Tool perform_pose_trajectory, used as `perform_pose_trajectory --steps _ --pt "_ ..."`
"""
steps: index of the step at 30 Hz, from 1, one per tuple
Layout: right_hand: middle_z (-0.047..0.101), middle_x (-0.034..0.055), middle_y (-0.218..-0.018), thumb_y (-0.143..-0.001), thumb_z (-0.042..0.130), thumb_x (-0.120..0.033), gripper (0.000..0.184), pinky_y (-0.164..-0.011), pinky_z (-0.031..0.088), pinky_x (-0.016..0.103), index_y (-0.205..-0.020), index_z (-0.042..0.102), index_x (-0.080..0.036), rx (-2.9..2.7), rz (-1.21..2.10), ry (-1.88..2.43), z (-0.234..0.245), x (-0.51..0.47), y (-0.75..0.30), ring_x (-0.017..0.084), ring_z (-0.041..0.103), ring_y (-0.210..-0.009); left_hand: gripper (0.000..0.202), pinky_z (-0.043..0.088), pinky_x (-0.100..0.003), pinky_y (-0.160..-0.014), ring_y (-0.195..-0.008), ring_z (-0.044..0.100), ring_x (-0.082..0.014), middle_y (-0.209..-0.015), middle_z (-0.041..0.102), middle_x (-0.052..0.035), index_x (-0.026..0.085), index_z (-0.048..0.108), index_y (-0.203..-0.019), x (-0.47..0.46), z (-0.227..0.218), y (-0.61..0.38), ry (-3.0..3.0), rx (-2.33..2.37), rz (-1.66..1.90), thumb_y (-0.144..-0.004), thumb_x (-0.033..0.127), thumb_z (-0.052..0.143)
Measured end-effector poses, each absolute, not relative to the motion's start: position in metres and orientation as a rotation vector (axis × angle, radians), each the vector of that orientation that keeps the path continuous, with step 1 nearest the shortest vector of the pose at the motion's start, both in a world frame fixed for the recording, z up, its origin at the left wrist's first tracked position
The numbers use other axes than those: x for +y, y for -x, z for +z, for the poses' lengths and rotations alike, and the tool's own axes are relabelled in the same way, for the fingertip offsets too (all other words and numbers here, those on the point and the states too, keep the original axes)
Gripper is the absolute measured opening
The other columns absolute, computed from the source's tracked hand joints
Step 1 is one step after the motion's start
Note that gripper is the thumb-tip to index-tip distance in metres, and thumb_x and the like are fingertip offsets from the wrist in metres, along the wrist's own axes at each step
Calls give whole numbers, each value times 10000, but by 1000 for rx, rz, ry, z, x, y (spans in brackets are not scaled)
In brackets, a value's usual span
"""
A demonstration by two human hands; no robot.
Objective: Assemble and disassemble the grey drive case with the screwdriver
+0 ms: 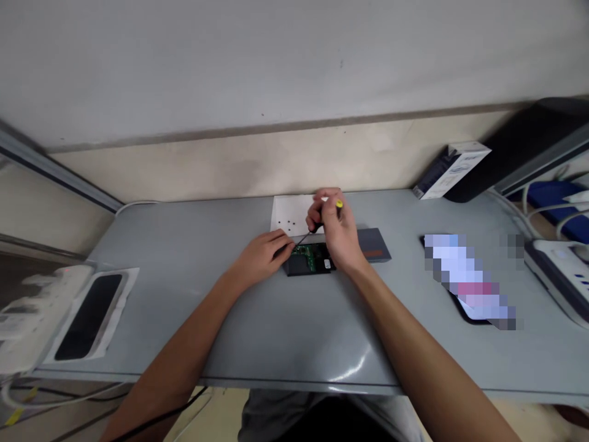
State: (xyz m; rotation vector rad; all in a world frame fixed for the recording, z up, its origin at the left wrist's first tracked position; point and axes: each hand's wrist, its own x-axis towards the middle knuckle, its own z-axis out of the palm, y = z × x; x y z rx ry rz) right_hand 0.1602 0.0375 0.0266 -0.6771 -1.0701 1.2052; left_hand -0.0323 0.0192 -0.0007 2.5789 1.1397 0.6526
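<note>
- A screwdriver point(316, 228) with a yellow-ended handle is gripped by the right hand point(339, 230); its fingers are curled closed around the handle, and the shaft is slanted down toward the left.
- The screwdriver's tip is placed at the upper left of a green circuit board point(310, 258), which is set in a dark casing near the middle of the desk point(184, 270).
- The left hand point(265, 250) is laid at the casing's left end, its fingers bent and held close together; whether anything is pinched between them cannot be told.
- A flat grey panel point(375, 238) is partly covered by the right hand and is seen to extend to the right of the board.
- Behind the left hand, a white sheet point(288, 207) is dotted with several small dark pieces point(289, 222).
- A dark-screened phone point(89, 316) is seen at the desk's left side.
</note>
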Motion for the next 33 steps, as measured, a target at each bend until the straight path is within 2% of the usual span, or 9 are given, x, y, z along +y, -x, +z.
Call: perform_pose_trajectory --steps 4,7,9,13,19,23,25,28,33 --pt "606 -1 -852 -847 704 -749 508 -712 541 312 -900 571 -262 -1062 1346 592 30 39 -164 155 649 -792 361 553 -350 -831 -875 684 -212 -953 718 -70 190 692 -977 19 2 31 -2637 1156 577 -1125 331 394" --pt "546 -63 -729 -746 817 -728 600 -610 504 275 -809 444 -262 -1033 1327 639 27 44 -164 114 594 -635 341 560 -362 -852 -898 688 -220 -964 719 -76 188 686 -970 16 8 28 -2628 1166 518 -1107 276 386" --pt "421 -110 -600 -774 758 -768 613 -519 440 258 -805 401 -270 -1041 1248 688 23 48 -160 90 476 -498 297 566 -373 -867 -921 695 -227 -987 726 -81 188 687 -985 13 14 26 -2612 1180 486 -1081 241 411" --pt "471 -90 -609 -893 554 -809 552 -573 477 266 -898 529 -258 -1184 1102 723 24 53 -149 99 518 -540 191 578 -397 -897 -962 710 -250 -1041 745 -87 187 702 -1036 8 24 25 -2610 1222 429 -1025 256 525" --pt "658 -22 -760 -924 611 -726 491 -641 529 282 -860 511 -249 -1375 992 735 61 51 -176 129 649 -680 264 580 -425 -960 -1044 738 -271 -1116 773 -94 192 740 -1123 2 29 25 -2601 1270 348 -1052 306 513" --pt "682 17 -835 -950 675 -604 377 -737 525 312 -891 650 -232 -1786 651 880 91 46 -236 166 648 -789 377 556 -470 -1051 -1202 708 -317 -1313 736 -131 194 713 -1302 -2 26 28 -2564 1331 308 -1041 430 579" --pt "731 58 -1044 -875 771 -560 350 -789 536 344 -1048 744 -257 -2162 591 1021 90 40 -264 217 687 -897 540 534 -479 -1102 -1299 664 -334 -1440 678 -134 223 645 -1426 -4 25 33 -2513 1310 295 -977 521 681" --pt "641 94 -1441 -765 866 -461 609 -699 525 352 -1336 708 -322 -2608 551 1336 70 29 -291 201 701 -763 748 520 -471 -1135 -1382 613 -344 -1546 606 -122 271 570 -1512 -4 29 40 -2427 1286 282 -857 532 821" --pt "683 92 -1386 -898 712 -407 586 -783 557 362 -1476 640 -341 -2677 702 1415 49 26 -305 270 756 -966 714 557 -473 -1088 -1294 672 -340 -1485 660 -87 291 589 -1500 -5 41 40 -2257 1340 304 -835 372 837"
